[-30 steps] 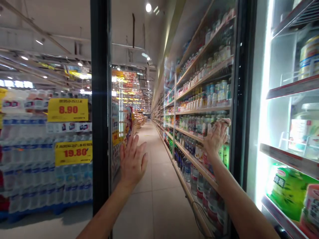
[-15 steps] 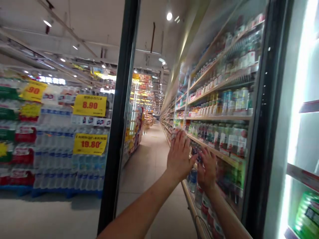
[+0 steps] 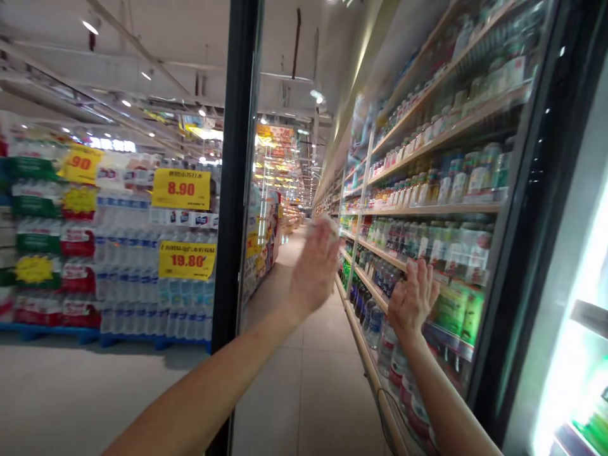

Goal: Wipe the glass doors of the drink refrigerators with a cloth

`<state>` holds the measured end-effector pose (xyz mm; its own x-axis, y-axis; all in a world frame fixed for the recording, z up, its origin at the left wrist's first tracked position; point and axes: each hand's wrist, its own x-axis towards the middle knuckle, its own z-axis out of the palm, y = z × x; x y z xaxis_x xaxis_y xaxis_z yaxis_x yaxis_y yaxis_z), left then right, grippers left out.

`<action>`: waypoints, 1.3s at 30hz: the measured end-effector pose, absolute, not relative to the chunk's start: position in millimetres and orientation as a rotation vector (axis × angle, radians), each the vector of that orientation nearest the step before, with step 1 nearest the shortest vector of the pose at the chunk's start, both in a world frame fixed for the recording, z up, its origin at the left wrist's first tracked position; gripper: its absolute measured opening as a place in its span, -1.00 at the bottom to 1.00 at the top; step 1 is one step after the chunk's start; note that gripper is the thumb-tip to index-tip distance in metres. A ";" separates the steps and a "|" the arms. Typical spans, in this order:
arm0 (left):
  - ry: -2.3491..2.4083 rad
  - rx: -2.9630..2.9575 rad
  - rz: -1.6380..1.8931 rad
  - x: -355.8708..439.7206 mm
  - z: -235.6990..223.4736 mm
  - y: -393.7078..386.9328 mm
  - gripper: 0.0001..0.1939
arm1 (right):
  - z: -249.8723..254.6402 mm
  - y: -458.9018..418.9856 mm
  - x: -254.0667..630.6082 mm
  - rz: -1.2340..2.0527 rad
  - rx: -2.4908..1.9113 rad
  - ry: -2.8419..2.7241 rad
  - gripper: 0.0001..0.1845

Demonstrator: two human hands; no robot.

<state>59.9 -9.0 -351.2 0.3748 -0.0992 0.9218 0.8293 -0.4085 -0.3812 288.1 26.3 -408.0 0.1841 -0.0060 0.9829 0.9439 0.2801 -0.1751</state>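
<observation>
My left hand (image 3: 311, 272) is pressed flat over a pale cloth (image 3: 327, 226) against the glass door pane (image 3: 280, 354). Motion smears this hand, and the cloth shows only past its fingertips. To the right, my right hand (image 3: 412, 297) is raised close to the same pane with bent, slightly parted fingers and nothing visible in it. Whether its fingertips touch the glass I cannot tell. A dark door frame (image 3: 232, 190) borders the pane on the left, and another dark upright (image 3: 527, 209) stands on the right.
Through the glass, shelves of bottles and cans (image 3: 432, 209) line the right side of a tiled aisle. Stacked packs of bottled water (image 3: 130, 272) stand on blue pallets (image 3: 130, 339) at left, under yellow price signs (image 3: 181, 189). A lit cooler interior (image 3: 570, 380) is at far right.
My left hand has moved left across the pane with the cloth. The right hand has shifted slightly right and away from the left one. The view has shifted a little.
</observation>
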 end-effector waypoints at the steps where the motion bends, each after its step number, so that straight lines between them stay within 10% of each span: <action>1: -0.529 -1.776 -1.019 69.1 -364.4 -8.9 -0.40 | -408.5 25.9 288.0 -0.895 -1.052 -1.178 -0.47; 15: -0.380 -2.059 -0.678 24.9 -372.9 -26.3 -0.45 | -412.3 26.9 286.7 -0.902 -1.037 -1.187 -0.47; 22: -0.717 -1.625 -1.168 -6.4 -351.2 -13.7 -0.52 | -413.7 29.2 288.3 -0.921 -1.034 -1.164 -0.48; 28: -0.340 -2.128 -0.375 -13.0 -421.1 -29.3 -0.53 | -413.9 28.1 287.7 -0.915 -1.034 -1.191 -0.47; 34: -0.814 -1.719 -0.960 -9.2 -384.0 -18.0 -0.52 | -417.4 29.0 286.8 -0.893 -1.025 -1.174 -0.47; 39: -0.139 -2.064 -0.204 -5.7 -436.7 -31.8 -0.56 | -420.3 28.0 284.8 -0.861 -1.029 -1.184 -0.46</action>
